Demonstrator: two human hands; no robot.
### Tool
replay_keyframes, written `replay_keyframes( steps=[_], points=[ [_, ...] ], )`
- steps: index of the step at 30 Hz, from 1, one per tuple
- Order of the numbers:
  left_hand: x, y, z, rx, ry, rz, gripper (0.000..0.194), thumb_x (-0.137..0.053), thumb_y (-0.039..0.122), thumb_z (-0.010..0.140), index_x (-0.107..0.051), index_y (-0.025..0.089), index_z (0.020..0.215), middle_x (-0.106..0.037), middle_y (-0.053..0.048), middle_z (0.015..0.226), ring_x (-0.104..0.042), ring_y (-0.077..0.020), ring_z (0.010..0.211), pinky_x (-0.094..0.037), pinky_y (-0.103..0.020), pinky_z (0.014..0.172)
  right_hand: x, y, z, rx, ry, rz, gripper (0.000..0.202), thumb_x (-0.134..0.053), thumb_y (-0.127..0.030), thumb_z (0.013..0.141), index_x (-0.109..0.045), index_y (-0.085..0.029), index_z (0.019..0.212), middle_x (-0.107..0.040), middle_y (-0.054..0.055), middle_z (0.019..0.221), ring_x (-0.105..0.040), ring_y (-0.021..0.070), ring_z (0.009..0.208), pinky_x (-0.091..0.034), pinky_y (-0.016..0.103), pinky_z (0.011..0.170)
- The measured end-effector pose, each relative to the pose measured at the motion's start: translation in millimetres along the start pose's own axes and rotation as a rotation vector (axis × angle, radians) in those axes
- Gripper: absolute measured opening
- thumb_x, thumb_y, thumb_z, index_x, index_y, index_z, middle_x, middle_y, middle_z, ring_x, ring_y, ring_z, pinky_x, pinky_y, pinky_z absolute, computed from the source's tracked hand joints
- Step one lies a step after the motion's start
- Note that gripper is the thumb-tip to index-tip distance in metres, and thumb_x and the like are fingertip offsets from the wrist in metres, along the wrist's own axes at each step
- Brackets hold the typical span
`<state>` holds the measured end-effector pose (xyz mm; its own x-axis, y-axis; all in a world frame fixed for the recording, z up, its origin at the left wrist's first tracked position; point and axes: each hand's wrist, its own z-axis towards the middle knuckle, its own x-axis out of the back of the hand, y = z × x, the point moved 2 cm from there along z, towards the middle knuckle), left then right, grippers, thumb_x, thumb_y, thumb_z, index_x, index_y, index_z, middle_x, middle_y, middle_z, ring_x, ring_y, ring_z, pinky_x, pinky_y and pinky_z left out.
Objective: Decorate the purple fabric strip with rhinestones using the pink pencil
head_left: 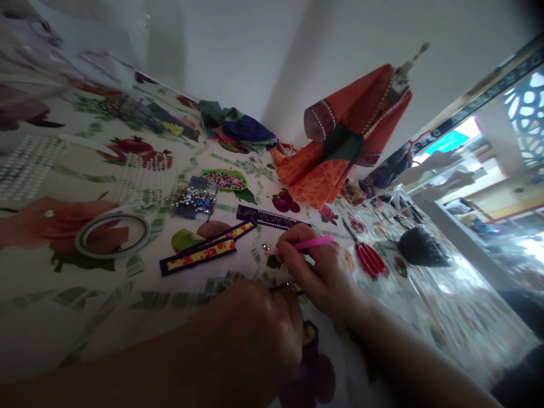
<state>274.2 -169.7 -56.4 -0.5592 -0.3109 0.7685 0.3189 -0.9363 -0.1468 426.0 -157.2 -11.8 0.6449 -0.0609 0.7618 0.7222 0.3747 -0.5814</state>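
My right hand (318, 266) is closed around a pink stick-like tool (312, 243), its tip near a few small shiny beads (266, 247) on the tablecloth. My left hand (255, 334) is closed on a dark-edged patterned strip (309, 333), which shows at its fingertips and below them. Two dark strips with yellow-and-red bands (202, 256) lie to the left, one partly over the other. Behind them lies a dark strip with rows of white dots (272, 217).
Red-handled scissors (370, 259) lie right, near a black bundle (423, 247). Left are a tape roll (81, 235), pearl strings (147, 178), a sequin-covered card (196, 199) and a green bead dish (225, 179). A small orange-and-green garment (351, 139) stands behind, by the wall.
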Motion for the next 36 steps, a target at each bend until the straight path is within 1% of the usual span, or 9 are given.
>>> replay_keyframes(
  steps=[5,8,13,16,22,26,29,32,36],
  points=[
    [-0.8,-0.6,0.9,0.011,0.014,0.003,0.032,-0.077,0.042,0.084,-0.078,0.011,0.09,-0.064,-0.007,0.067,-0.044,-0.015,0.049,-0.024,-0.036,0.04,-0.6,-1.8,1.5,0.012,-0.009,-0.017,0.014,-0.054,-0.023,0.108,-0.06,-0.02,0.095,-0.064,-0.003,0.081,-0.061,0.0098,0.07,-0.048,0.022,0.066],
    [-0.7,-0.3,1.3,0.011,0.01,-0.009,0.032,-0.079,0.042,0.082,-0.078,0.011,0.09,-0.061,-0.005,0.064,-0.044,-0.0151,0.049,-0.024,-0.036,0.04,-0.4,-2.7,1.7,0.024,-0.004,-0.024,0.015,-0.054,-0.022,0.108,-0.06,-0.02,0.094,-0.064,-0.003,0.081,-0.06,0.0093,0.07,-0.047,0.022,0.066],
    [0.6,-0.3,0.7,0.038,0.042,-0.025,0.033,-0.088,0.048,0.074,-0.076,0.016,0.077,-0.062,-0.003,0.064,-0.046,-0.0156,0.049,-0.029,-0.037,0.04,-0.8,-2.4,2.0,0.019,-0.007,-0.02,0.015,-0.054,-0.022,0.108,-0.061,-0.02,0.095,-0.064,-0.003,0.083,-0.06,0.0093,0.07,-0.047,0.022,0.065],
    [0.3,0.3,0.5,0.019,0.056,-0.013,0.035,-0.091,0.048,0.07,-0.077,0.017,0.078,-0.063,-0.003,0.064,-0.046,-0.0155,0.048,-0.028,-0.037,0.038,-1.8,-1.7,1.6,0.021,-0.003,-0.013,0.016,-0.053,-0.022,0.108,-0.061,-0.02,0.094,-0.064,-0.002,0.083,-0.061,0.0095,0.071,-0.047,0.022,0.066],
    [-0.6,0.4,0.9,0.029,0.008,-0.011,0.036,-0.089,0.046,0.073,-0.079,0.013,0.084,-0.066,-0.005,0.068,-0.047,-0.0151,0.048,-0.03,-0.036,0.036,-4.6,-1.1,1.4,0.048,0.018,-0.017,0.017,-0.053,-0.021,0.108,-0.061,-0.019,0.093,-0.064,-0.002,0.085,-0.061,0.0096,0.073,-0.047,0.022,0.067],
    [0.0,-0.7,0.9,0.021,-0.003,-0.02,0.033,-0.088,0.043,0.073,-0.079,0.013,0.083,-0.061,-0.003,0.062,-0.048,-0.0159,0.048,-0.032,-0.036,0.037,-5.0,-1.8,2.0,0.056,0.027,-0.019,0.017,-0.053,-0.021,0.107,-0.061,-0.019,0.093,-0.064,-0.001,0.084,-0.061,0.0101,0.072,-0.047,0.023,0.066],
    [-0.3,-1.1,-0.1,0.031,-0.019,-0.032,0.032,-0.084,0.041,0.077,-0.079,0.012,0.09,-0.065,-0.005,0.067,-0.049,-0.0162,0.049,-0.034,-0.036,0.038,-3.8,-0.9,1.5,0.016,0.041,0.0,0.017,-0.053,-0.022,0.107,-0.062,-0.019,0.093,-0.064,-0.002,0.082,-0.061,0.0093,0.069,-0.047,0.022,0.063],
    [-0.2,-0.5,-0.9,0.011,-0.029,-0.011,0.035,-0.081,0.042,0.081,-0.079,0.01,0.097,-0.069,-0.008,0.073,-0.048,-0.0161,0.049,-0.031,-0.036,0.038,-2.5,1.2,0.6,-0.031,0.052,0.024,0.016,-0.056,-0.023,0.107,-0.063,-0.02,0.092,-0.065,-0.003,0.081,-0.06,0.008,0.066,-0.046,0.022,0.06],
    [0.9,-0.9,-0.8,-0.007,-0.02,-0.01,0.032,-0.079,0.039,0.084,-0.079,0.01,0.096,-0.07,-0.009,0.074,-0.048,-0.0159,0.049,-0.031,-0.036,0.037,-1.6,2.6,-0.8,-0.031,0.046,0.044,0.016,-0.056,-0.023,0.107,-0.064,-0.02,0.093,-0.065,-0.004,0.084,-0.06,0.007,0.067,-0.046,0.021,0.062]
  ],
)
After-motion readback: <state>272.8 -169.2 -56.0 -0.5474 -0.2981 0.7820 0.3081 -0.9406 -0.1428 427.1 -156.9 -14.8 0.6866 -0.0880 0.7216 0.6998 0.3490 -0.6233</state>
